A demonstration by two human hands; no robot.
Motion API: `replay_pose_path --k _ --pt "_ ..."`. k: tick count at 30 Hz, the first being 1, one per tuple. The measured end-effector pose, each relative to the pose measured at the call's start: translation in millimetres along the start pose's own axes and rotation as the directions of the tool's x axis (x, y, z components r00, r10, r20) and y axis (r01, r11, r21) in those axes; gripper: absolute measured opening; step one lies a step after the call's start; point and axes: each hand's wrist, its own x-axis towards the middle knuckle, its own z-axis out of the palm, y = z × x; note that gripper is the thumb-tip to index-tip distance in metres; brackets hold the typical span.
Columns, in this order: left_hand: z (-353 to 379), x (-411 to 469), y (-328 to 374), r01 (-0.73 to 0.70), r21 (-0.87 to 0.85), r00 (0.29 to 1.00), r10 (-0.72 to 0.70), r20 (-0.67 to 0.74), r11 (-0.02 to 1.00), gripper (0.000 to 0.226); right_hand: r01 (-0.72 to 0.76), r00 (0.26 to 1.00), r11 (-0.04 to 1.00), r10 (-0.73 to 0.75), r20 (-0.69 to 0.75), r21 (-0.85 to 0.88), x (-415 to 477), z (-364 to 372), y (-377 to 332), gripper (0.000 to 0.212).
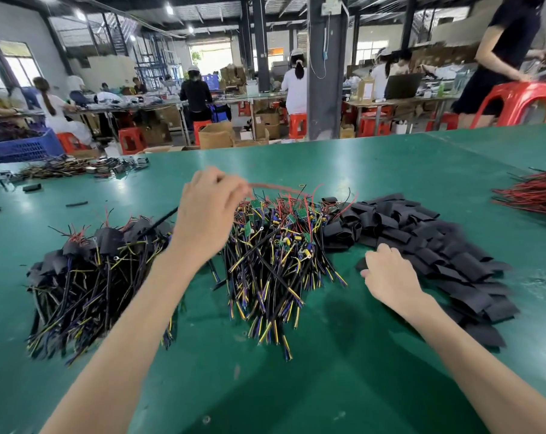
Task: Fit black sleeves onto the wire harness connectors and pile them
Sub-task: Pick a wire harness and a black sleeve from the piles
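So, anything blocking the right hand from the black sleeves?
Nothing visible. The right hand is already at the edge of the black sleeve pile, with its fingertips on a sleeve.

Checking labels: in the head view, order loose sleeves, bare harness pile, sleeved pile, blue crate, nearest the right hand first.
1. Loose sleeves, at the right hand.
2. Bare harness pile, centre.
3. Sleeved pile, left.
4. Blue crate, far left.

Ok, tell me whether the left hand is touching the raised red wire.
Touching. The head view shows the left hand pinching the red wire, which runs out of its fingers above the harness pile.
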Motion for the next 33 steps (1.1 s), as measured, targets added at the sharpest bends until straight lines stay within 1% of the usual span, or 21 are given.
replay_pose_path --k 2,3,6,7,8,10,11,14,16,18,24,26,30,33 --pt "20.2 -25.7 -8.8 0.019 0.065 0.993 -0.026 0.112 0.998 0.035 0.021 1.000 0.999 -0.021 0.003 -0.039 -0.8 -0.9 -2.4 0.027" --pt "29.9 -38.0 -14.5 0.031 0.076 0.989 -0.042 0.141 0.997 0.032 0.024 1.000 0.999 -0.024 -0.003 -0.040 -1.8 -1.8 -3.9 0.026" --pt "49.0 -63.8 -27.7 0.068 0.062 0.987 -0.076 0.142 0.996 0.021 0.024 0.998 0.999 -0.022 -0.066 0.036 -4.3 -4.9 -7.7 0.029" --pt "51.7 -68.0 -29.5 0.078 0.042 0.989 -0.083 0.125 0.996 0.019 0.039 0.996 0.994 -0.030 -0.087 0.099 -4.2 -4.7 -8.3 0.034" --pt "53.1 -70.8 -30.6 0.084 0.023 0.990 -0.086 0.107 0.996 0.018 0.062 0.995 0.976 -0.043 -0.094 0.207 -4.0 -4.7 -9.3 0.039" --pt "53.5 -74.3 -29.9 0.093 -0.015 0.993 -0.091 0.077 0.996 0.021 0.116 0.993 0.879 -0.094 -0.070 0.462 -5.2 -6.4 -14.5 0.052" --pt "52.9 -75.3 -28.8 0.094 -0.034 0.994 -0.091 0.065 0.995 0.022 0.149 0.989 0.823 -0.128 -0.077 0.549 -6.3 -7.1 -18.0 0.057" --pt "52.7 -77.6 -24.5 0.087 -0.105 0.996 -0.085 0.029 0.991 0.020 0.247 0.968 0.716 -0.217 -0.129 0.653 -12.6 -7.5 -29.8 0.069" --pt "52.5 -79.8 -21.9 0.081 -0.162 0.997 -0.079 0.014 0.983 0.021 0.287 0.955 0.661 -0.257 -0.150 0.694 -16.9 -6.9 -35.4 0.074" --pt "52.0 -81.8 -19.6 0.077 -0.204 0.997 -0.078 0.005 0.976 0.021 0.309 0.946 0.625 -0.281 -0.162 0.717 -19.7 -6.1 -38.6 0.072" --pt "51.6 -83.8 -12.7 0.083 -0.261 0.997 -0.082 0.015 0.962 0.027 0.375 0.925 0.641 -0.300 -0.232 0.669 -20.8 -2.5 -45.1 0.046" --pt "51.2 -83.6 -12.0 0.075 -0.271 0.997 -0.073 0.016 0.960 0.028 0.366 0.929 0.644 -0.289 -0.230 0.672 -20.4 -2.0 -45.5 0.044" --pt "51.3 -85.0 -13.5 0.051 -0.259 0.999 -0.048 0.019 0.964 0.025 0.369 0.929 0.614 -0.276 -0.248 0.698 -20.0 -1.4 -44.6 0.045" --pt "52.9 -85.2 -15.1 0.033 -0.222 0.999 -0.028 0.026 0.975 0.025 0.369 0.928 0.592 -0.272 -0.253 0.717 -20.5 -2.9 -44.5 0.044"
